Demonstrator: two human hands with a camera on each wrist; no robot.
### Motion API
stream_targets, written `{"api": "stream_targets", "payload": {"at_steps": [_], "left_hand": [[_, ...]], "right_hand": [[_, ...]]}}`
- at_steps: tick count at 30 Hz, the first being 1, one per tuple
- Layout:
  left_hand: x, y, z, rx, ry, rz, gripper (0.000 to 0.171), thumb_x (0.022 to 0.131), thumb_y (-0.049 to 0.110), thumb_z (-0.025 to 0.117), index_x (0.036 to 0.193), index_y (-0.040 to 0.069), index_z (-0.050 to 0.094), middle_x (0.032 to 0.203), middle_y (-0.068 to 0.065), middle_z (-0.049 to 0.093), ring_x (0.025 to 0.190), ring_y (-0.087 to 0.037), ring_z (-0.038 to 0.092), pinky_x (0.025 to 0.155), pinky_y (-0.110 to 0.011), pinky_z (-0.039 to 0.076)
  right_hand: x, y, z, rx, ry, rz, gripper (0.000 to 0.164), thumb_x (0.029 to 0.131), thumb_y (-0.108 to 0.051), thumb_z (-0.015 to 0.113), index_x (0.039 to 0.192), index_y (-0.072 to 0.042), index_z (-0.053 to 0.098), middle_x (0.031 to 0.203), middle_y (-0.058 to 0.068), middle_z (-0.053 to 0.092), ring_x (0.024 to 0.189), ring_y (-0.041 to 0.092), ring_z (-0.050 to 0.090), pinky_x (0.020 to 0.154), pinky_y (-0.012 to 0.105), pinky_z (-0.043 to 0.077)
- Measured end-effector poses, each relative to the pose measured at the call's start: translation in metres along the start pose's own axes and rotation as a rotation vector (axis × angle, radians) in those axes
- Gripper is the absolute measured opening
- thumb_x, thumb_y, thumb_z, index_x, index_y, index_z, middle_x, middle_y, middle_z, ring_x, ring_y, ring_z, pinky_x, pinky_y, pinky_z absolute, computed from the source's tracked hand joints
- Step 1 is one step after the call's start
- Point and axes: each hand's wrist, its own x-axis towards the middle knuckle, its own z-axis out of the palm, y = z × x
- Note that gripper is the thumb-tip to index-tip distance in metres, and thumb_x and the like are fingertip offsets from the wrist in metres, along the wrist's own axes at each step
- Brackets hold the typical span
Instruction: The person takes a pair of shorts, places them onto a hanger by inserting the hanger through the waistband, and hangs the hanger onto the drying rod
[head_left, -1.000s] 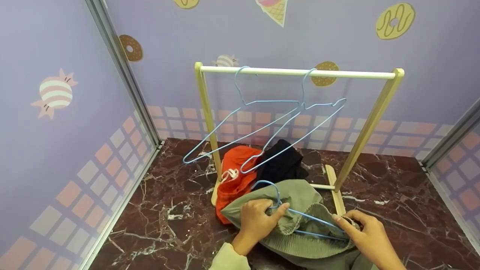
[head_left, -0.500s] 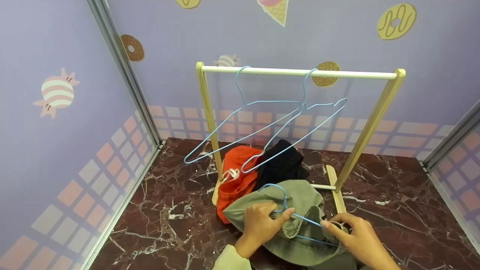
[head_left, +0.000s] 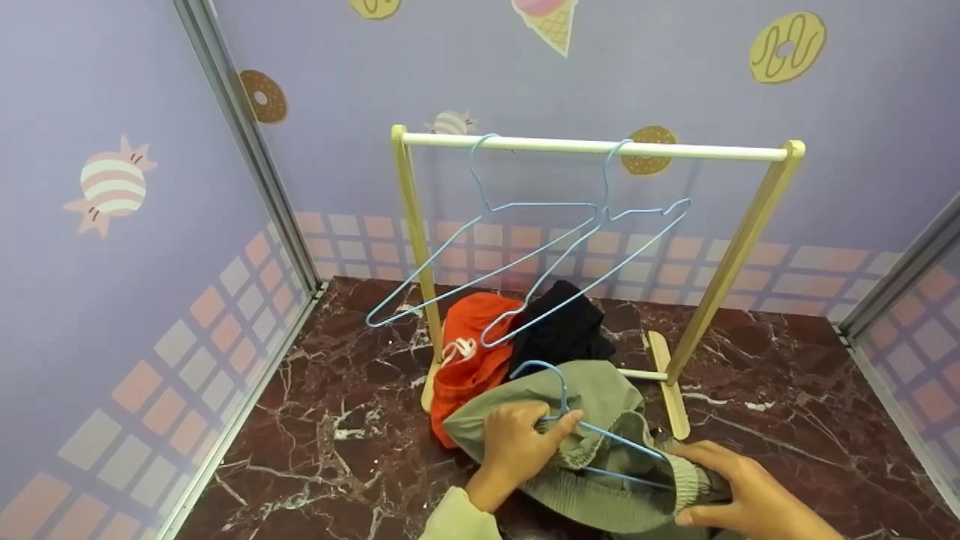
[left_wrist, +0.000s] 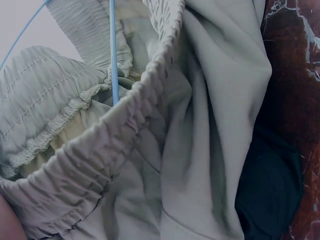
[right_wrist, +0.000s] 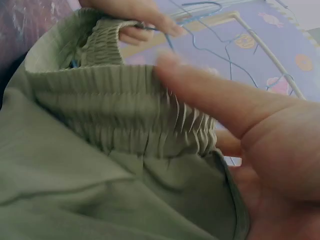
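Observation:
Grey-green pants (head_left: 600, 386) with a gathered elastic waistband lie bunched at the front of the floor. A light blue wire hanger (head_left: 624, 442) runs into the waist opening, its hook standing free above. My left hand (head_left: 517, 442) grips the hanger just below the hook, thumb on top. My right hand (head_left: 757, 491) holds the right side of the waistband (right_wrist: 115, 110), thumb on one face and fingers behind, as the right wrist view shows. In the left wrist view a hanger wire (left_wrist: 114, 60) passes down behind the waistband's edge; the hanger's right end is hidden in the cloth.
A wooden rack (head_left: 735, 262) with a white rail (head_left: 540, 142) stands behind, two blue hangers (head_left: 427, 262) hooked on it. Beneath them lie an orange garment (head_left: 476, 322) with white drawstring and a black garment (head_left: 562, 330). Purple walls enclose the dark marbled floor (head_left: 337, 465).
My right hand has shifted left, then back right and lower, drawing the waistband's right side outward over the hanger's end. My left hand stays at the hanger's neck with slight movement.

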Motion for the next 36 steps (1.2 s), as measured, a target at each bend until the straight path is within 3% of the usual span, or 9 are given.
{"api": "stream_targets", "payload": {"at_steps": [4,10,12,15,18,23,32,36], "left_hand": [[0.001,0.003,-0.001,0.017,0.013,0.019,0.061,0.077,0.054,0.063,0.047,0.016,0.027,0.051,0.011,0.015,0.048,-0.001,0.008,0.046,-0.013,0.007],[0.0,0.006,0.0,0.026,0.016,0.049,0.06,0.077,0.055,0.063,0.046,0.017,0.028,0.049,0.011,0.018,0.045,-0.001,0.011,0.045,-0.014,0.008],[0.0,0.006,0.0,0.016,0.012,0.05,0.06,0.077,0.055,0.063,0.046,0.017,0.028,0.049,0.011,0.017,0.045,-0.001,0.01,0.045,-0.014,0.008],[-0.001,0.005,-0.001,0.004,0.01,0.048,0.06,0.076,0.054,0.064,0.046,0.017,0.028,0.048,0.011,0.018,0.045,-0.001,0.01,0.045,-0.013,0.008],[0.0,0.003,-0.003,-0.004,0.005,0.041,0.06,0.076,0.055,0.064,0.046,0.017,0.028,0.049,0.012,0.018,0.046,0.0,0.01,0.045,-0.013,0.007],[0.003,0.002,-0.005,-0.006,-0.004,0.048,0.061,0.075,0.057,0.064,0.047,0.016,0.028,0.051,0.012,0.016,0.047,0.0,0.009,0.045,-0.013,0.007],[0.006,-0.005,-0.007,-0.039,0.004,0.061,0.06,0.076,0.054,0.064,0.048,0.015,0.029,0.054,0.011,0.015,0.05,0.0,0.009,0.048,-0.012,0.008],[0.006,-0.011,-0.011,-0.035,0.016,0.05,0.059,0.077,0.051,0.065,0.048,0.015,0.028,0.055,0.012,0.014,0.051,0.0,0.008,0.049,-0.013,0.007]], "right_hand": [[0.003,0.002,0.0,-0.046,-0.098,0.107,0.061,0.072,-0.042,0.071,0.119,-0.005,0.056,0.102,0.004,0.06,0.077,-0.005,0.05,0.06,0.023,0.041],[0.011,-0.002,0.006,-0.066,-0.141,0.347,0.036,0.077,-0.05,0.062,0.087,-0.016,0.063,0.07,-0.005,0.055,0.058,0.001,0.047,0.052,0.024,0.037],[0.013,-0.005,0.009,-0.084,-0.151,0.423,0.034,0.079,-0.051,0.059,0.076,-0.017,0.06,0.06,-0.006,0.045,0.051,0.004,0.041,0.05,0.025,0.034],[0.014,-0.007,0.012,-0.156,-0.142,0.475,0.038,0.079,-0.054,0.056,0.068,-0.018,0.056,0.056,-0.007,0.043,0.048,0.007,0.037,0.05,0.028,0.033],[0.014,-0.009,0.013,-0.21,-0.112,0.472,0.038,0.079,-0.057,0.054,0.067,-0.021,0.056,0.059,-0.009,0.051,0.049,0.007,0.04,0.052,0.029,0.033],[0.011,-0.009,0.011,-0.223,-0.079,0.385,0.036,0.081,-0.059,0.05,0.071,-0.026,0.058,0.069,-0.016,0.061,0.056,-0.003,0.049,0.053,0.028,0.036],[0.008,-0.006,0.006,-0.245,-0.013,0.337,0.029,0.083,-0.054,0.051,0.072,-0.028,0.058,0.069,-0.018,0.062,0.06,-0.006,0.053,0.053,0.024,0.036],[0.003,-0.004,0.003,-0.248,0.043,0.31,0.025,0.084,-0.047,0.055,0.071,-0.026,0.058,0.064,-0.018,0.055,0.054,-0.006,0.045,0.051,0.021,0.032]]}}
